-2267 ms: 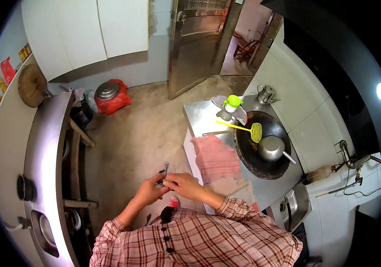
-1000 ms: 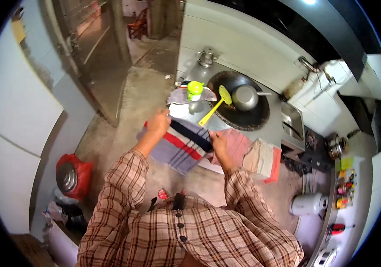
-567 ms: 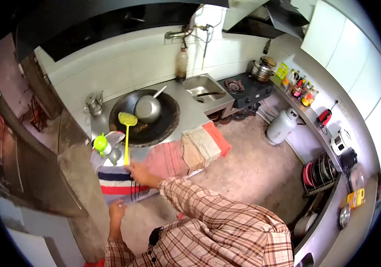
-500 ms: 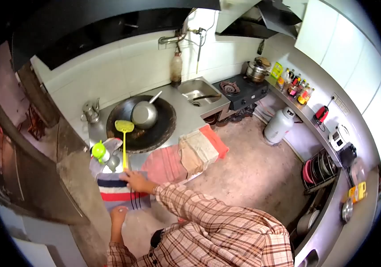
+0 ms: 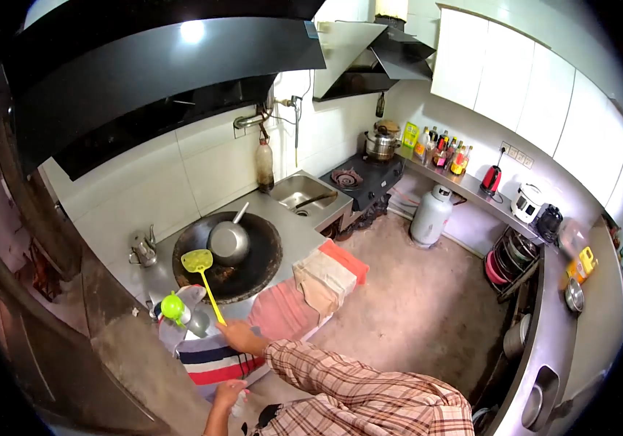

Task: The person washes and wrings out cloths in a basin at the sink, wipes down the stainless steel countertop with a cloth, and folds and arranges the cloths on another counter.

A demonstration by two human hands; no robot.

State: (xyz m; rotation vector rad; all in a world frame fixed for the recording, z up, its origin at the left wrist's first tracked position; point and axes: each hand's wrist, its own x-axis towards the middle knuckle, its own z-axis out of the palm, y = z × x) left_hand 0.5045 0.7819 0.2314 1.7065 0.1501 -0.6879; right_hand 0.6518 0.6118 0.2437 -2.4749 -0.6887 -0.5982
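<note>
My right hand [image 5: 242, 338] is closed around the handle end of a yellow slotted spatula [image 5: 211, 294]. The spatula's head [image 5: 197, 260] lies over the near rim of a large dark wok [image 5: 264, 270]. Thin dark prong-like strips show below this hand; what they belong to is unclear. Under it lies a striped cloth [image 5: 213, 369] in navy, white and red. My left hand [image 5: 230, 392] is lower, with fingers closed and something whitish beside them that I cannot make out. A grey metal ladle or pan [image 5: 228, 243] rests in the wok. Left of the spatula stands a green-topped container [image 5: 174, 308].
A metal kettle [image 5: 143, 248] stands left of the wok. Pink and beige cloths [image 5: 290, 309] cover the counter's front edge. Further right are a sink [image 5: 303, 192], a gas stove [image 5: 364, 179] and a gas cylinder [image 5: 431, 218]. A range hood [image 5: 166, 65] hangs overhead.
My right hand has moved rightward with the spatula's handle end, so the spatula slants more. My left hand has also shifted right. The camera has tilted up.
</note>
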